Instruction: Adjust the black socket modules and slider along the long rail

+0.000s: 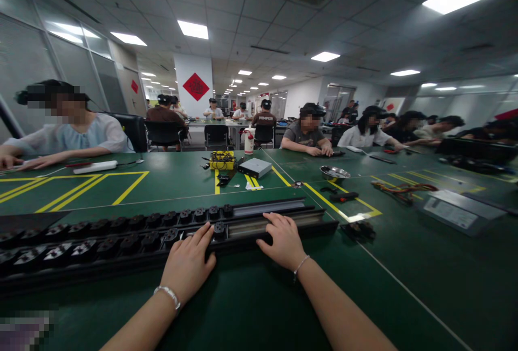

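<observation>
Two long black rails lie side by side across the green table, each with a row of black plug-like modules, some with metal prongs. My left hand point(189, 260) is open over the near rail point(238, 242), its stretched fingers beside the last module point(219, 230) in that row. Whether the fingertips press on the module I cannot tell. My right hand point(283, 240) is open at the bare right part of the same rail, with fingers spread and fingertips at the channel. Behind it runs the far rail point(267, 209), its row ending at a module point(227, 210).
Beyond the rails are a yellow box with cables point(222, 160), a grey metal box point(254, 168), a steel bowl point(334, 173) and a red-and-black tool point(343, 197). A power supply unit point(457, 210) lies at the right. Several people sit around the table.
</observation>
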Available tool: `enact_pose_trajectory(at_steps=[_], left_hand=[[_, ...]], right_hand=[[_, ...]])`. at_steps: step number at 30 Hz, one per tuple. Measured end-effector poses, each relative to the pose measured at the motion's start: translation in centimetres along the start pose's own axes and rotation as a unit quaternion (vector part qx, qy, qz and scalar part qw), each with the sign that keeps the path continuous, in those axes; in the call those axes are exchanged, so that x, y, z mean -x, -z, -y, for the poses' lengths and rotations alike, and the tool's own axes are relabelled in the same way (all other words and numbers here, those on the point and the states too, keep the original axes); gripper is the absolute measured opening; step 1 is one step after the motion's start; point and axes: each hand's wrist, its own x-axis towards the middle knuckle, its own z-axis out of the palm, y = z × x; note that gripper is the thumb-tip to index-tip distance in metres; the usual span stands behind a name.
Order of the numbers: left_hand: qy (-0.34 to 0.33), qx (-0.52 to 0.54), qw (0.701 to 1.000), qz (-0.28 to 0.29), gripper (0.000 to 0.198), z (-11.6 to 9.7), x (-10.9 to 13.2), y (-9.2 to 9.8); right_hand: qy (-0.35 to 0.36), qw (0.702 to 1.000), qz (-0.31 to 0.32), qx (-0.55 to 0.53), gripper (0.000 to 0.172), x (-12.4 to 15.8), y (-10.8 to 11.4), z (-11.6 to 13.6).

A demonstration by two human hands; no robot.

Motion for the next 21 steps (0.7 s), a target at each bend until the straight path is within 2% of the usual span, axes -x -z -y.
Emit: enact_pose_trajectory(at_steps=[21], left_hand=[[0.004,0.008,1.000,0.014,0.052,-0.22,-0.15,0.45]], right_hand=[[0.004,1.000,-0.002,0.000,0.028,-0.04,-0.21,-0.15]])
